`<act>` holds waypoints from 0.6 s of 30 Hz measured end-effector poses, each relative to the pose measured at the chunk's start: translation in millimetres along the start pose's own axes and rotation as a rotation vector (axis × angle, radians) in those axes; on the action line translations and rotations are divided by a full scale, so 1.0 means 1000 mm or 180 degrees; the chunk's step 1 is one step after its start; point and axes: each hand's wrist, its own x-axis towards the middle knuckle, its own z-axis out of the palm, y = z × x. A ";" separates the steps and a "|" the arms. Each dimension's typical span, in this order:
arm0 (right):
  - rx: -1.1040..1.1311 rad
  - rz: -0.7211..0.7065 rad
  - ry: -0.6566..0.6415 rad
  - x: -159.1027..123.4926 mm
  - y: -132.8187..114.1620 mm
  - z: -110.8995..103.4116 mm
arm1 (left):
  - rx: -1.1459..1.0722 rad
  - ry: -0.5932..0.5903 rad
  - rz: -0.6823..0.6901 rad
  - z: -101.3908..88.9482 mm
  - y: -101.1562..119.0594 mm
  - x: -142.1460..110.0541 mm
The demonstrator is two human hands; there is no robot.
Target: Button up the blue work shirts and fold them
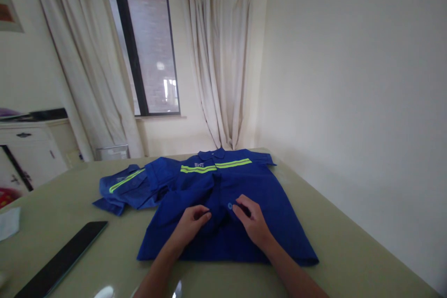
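A dark blue short-sleeved work shirt (279, 209) lies spread front side up, its collar away from me and its hem near me. Yellow-green reflective bands cross its chest. My left hand (193, 221) pinches the fabric at one side of the front opening, thumb against forefinger. Across the opening, my right hand (254, 223) has thumb and forefinger closed on the other front edge. A light blue round button (230, 206) shows right beside its fingertips. Cloth between the hands is slightly raised and creased. The exact grip at the fingertips is too small to make out.
Left of the shirt lies another blue garment (131, 191) with a reflective stripe, bunched up. A long dark flat object (63, 258) and a pale sheet (10, 223) are on the greenish table (349, 251). The right wall (356, 102) runs along the table's edge.
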 end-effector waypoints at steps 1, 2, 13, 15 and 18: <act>0.0165 0.0105 -0.0003 0.001 0.001 -0.003 | -0.0006 -0.0486 -0.0158 -0.002 0.004 -0.004; 0.0306 0.0216 -0.0029 0.002 0.003 -0.004 | -0.0028 -0.0984 -0.0363 -0.001 0.008 -0.010; -0.1776 0.0482 -0.0816 -0.011 0.015 0.013 | 0.2323 -0.0102 0.0873 0.045 0.020 -0.030; -0.2123 0.0481 -0.0931 -0.013 0.014 0.014 | 0.2580 -0.0201 0.0820 0.047 0.015 -0.030; -0.2356 0.0389 -0.0995 -0.013 0.013 0.013 | 0.2844 -0.0308 0.0796 0.047 0.013 -0.029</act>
